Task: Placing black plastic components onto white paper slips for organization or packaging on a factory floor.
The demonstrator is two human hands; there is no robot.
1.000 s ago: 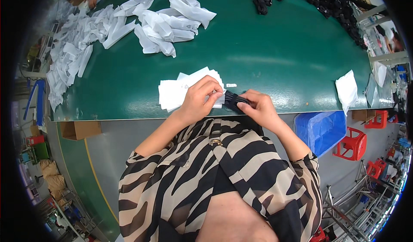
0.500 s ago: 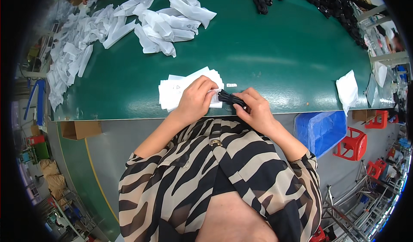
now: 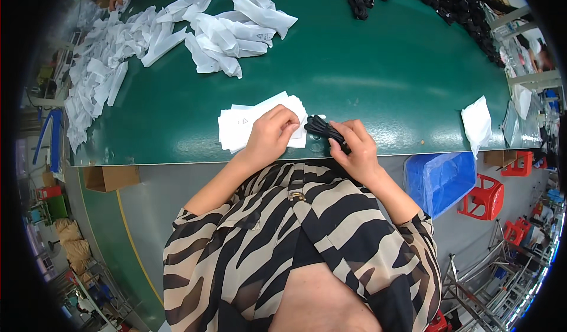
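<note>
Since the frame half a second earlier, the right hand (image 3: 354,149) has shifted only slightly, and the black cable bundle (image 3: 323,129) it holds now pokes out a little further toward the stack of white bags; the left hand has stayed pressed on that stack.

The green table (image 3: 378,78) fills the upper half of the frame, its near edge curving across the middle. A long heap of crumpled white plastic bags (image 3: 171,36) runs from the upper left toward the top centre, and a scatter of black cable bundles (image 3: 449,1) lies along the upper right rim. A blue bin (image 3: 443,178) stands below the table edge at the right, with a red stool (image 3: 487,196) beside it. A single white bag (image 3: 477,122) lies near the right end of the table.

At centre frame, the stack of flat white bags (image 3: 242,125) rests just inside the near edge. The left hand (image 3: 270,134) lies palm-down on its right part, fingers curled and pinching at the top bag. Just to the right, the right hand closes thumb and fingers around the lower end of the black cable bundle, which angles up and left from the grip, its free end touching the stack's right edge. Both forearms rise from the lower centre, elbows bent outward.
</note>
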